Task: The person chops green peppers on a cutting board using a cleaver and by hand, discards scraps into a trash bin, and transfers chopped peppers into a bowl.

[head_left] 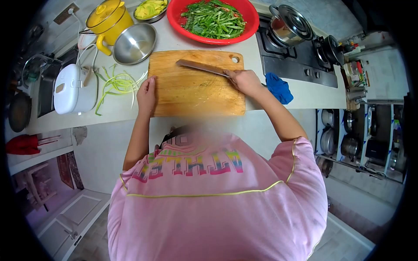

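A wooden cutting board [191, 87] lies on the counter, with small wet bits on its surface. My right hand [246, 81] is closed on the handle of a knife [202, 66], whose blade points left over the upper part of the board. At the board's left edge is my left hand [146, 93], its fingers closed together against the edge. Left of that hand, long pale-green stalks [116, 85] lie loose on the counter. Behind the board stands a red basin [213, 41] of cut green vegetables [213, 19].
An empty metal bowl [135, 43], a yellow pot [109, 21] and a bowl of yellow-green slices [150, 8] stand at the back left. A white appliance [72, 90] is farther left. Right are a blue cloth [278, 88] and a stove [300, 65] with a lidded pot [289, 27].
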Action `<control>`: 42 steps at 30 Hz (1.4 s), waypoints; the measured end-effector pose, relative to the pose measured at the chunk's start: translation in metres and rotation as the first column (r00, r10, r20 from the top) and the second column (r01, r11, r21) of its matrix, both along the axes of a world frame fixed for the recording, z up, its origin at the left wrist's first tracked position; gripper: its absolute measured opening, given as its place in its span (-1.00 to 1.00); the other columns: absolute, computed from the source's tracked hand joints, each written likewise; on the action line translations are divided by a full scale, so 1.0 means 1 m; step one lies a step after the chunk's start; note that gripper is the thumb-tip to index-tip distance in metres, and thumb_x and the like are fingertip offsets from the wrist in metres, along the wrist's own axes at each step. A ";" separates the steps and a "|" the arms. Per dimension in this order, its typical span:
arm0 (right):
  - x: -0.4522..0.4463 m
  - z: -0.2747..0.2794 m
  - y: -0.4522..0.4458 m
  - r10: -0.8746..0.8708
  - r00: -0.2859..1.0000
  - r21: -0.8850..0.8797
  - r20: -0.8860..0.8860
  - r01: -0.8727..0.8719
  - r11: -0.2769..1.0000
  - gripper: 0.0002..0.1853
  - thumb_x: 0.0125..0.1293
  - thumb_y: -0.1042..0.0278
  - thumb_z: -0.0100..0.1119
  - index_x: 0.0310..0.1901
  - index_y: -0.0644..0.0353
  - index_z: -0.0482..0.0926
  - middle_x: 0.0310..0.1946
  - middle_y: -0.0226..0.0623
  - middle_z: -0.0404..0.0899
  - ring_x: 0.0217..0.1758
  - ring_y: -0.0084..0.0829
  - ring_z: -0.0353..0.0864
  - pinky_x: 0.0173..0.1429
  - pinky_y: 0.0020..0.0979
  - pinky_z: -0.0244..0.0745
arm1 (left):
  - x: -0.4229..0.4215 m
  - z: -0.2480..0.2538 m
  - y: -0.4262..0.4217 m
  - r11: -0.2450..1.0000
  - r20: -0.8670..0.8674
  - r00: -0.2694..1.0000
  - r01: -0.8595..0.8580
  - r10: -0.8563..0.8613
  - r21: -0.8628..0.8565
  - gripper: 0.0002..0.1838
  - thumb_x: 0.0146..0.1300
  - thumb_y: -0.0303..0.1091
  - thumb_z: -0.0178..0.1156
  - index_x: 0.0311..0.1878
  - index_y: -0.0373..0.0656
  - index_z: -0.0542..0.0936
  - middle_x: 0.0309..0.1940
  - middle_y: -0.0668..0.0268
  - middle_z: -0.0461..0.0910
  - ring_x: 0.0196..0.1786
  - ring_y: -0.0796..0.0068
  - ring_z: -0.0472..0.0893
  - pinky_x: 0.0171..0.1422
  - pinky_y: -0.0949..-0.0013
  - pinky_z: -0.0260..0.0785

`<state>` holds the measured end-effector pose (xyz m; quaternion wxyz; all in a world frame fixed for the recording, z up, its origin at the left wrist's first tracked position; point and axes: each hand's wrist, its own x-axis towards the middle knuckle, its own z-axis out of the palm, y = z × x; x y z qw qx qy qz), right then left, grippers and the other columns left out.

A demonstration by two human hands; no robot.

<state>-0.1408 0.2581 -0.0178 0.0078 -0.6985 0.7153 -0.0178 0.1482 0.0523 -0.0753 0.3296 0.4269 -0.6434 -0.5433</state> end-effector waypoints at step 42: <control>0.081 -0.001 0.138 -0.380 -0.086 0.318 0.921 0.732 0.602 -0.76 0.33 0.21 0.11 -0.34 0.24 0.45 -0.70 -0.40 0.42 -0.75 -0.52 0.42 -0.66 -0.47 0.31 | -0.027 -0.006 -0.006 0.821 0.378 0.896 0.390 -0.233 -0.418 -0.40 0.37 -0.17 -0.07 0.35 -0.36 0.14 0.38 -0.09 0.06 0.46 -0.02 0.00 0.49 0.21 -0.15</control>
